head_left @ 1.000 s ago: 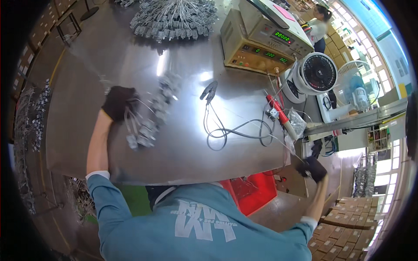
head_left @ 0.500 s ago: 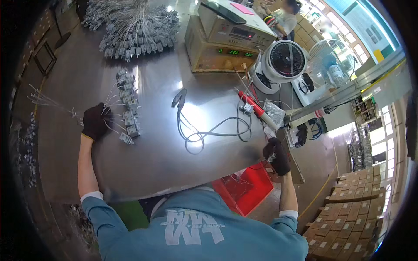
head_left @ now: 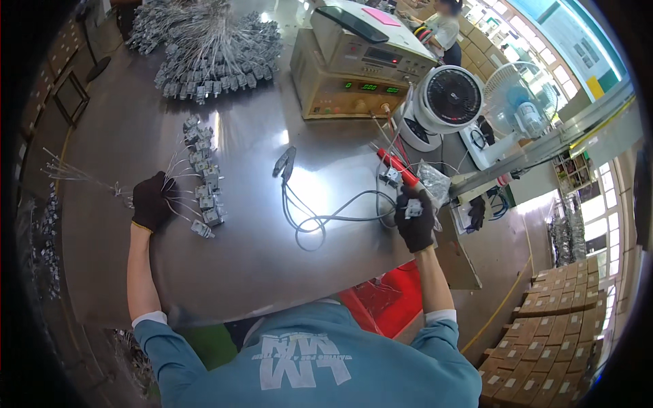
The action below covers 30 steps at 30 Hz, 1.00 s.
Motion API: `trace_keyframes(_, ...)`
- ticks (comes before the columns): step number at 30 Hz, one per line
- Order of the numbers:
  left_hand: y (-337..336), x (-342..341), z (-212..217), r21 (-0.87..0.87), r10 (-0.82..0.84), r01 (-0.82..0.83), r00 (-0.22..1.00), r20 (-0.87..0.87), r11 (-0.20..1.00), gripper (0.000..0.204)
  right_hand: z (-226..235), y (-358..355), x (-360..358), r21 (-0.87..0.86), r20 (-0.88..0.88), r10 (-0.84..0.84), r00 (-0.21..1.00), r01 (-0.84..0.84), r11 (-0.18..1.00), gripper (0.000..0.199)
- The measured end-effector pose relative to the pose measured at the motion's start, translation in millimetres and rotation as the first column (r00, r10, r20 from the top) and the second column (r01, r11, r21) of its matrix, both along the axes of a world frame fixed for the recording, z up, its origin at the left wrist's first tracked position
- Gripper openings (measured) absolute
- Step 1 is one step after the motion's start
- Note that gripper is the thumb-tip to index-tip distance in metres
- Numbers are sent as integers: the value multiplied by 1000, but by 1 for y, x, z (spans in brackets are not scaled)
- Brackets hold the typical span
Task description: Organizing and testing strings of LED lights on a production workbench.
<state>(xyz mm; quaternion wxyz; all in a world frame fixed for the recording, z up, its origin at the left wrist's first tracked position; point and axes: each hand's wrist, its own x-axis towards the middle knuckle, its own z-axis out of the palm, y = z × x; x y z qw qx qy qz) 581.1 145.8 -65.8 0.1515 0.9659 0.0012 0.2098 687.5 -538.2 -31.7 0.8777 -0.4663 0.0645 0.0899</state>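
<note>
My left hand (head_left: 151,202), in a dark glove, is closed around a bundle of thin white wires (head_left: 81,171). The wires fan out from it to a row of small grey connectors (head_left: 204,166) lying on the metal table (head_left: 238,272). My right hand (head_left: 415,224), also gloved, holds a small grey connector (head_left: 413,208) at the table's right edge. Just beyond it lie another grey connector (head_left: 390,176), a red test probe (head_left: 398,166) and a clear plastic bag (head_left: 435,181). Between my hands a dark clip (head_left: 284,163) lies with its looped grey cable (head_left: 340,219).
A large heap of wired connectors (head_left: 211,64) covers the far left of the table. Stacked electronic instruments (head_left: 347,88) and a small white fan (head_left: 449,98) stand at the back. A red bin (head_left: 388,299) sits below the front edge. Another person (head_left: 445,30) is far off.
My right hand has risen from the table's edge and moved slightly left and away from me, bringing a grey connector into sight. My left hand keeps its hold on the wires.
</note>
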Motion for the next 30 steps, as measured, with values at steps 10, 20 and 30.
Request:
trace_keyframes(10, -14, 9, 3, 54, -63, 56, 989, 134, 997, 20, 9, -56, 114, 63, 52, 123, 991, -126, 990, 43)
trace_keyframes(20, 3, -4, -8, 52, -58, 50, 987, 151, 997, 22, 50, -7, 72, -722, 31, -19, 999, 35, 691, 30)
trace_keyframes(30, -15, -4, 12, 67, -210, 204, 973, 92, 977, 28, 82, 148, 31, -699, 336, 340, 879, -9, 715, 31)
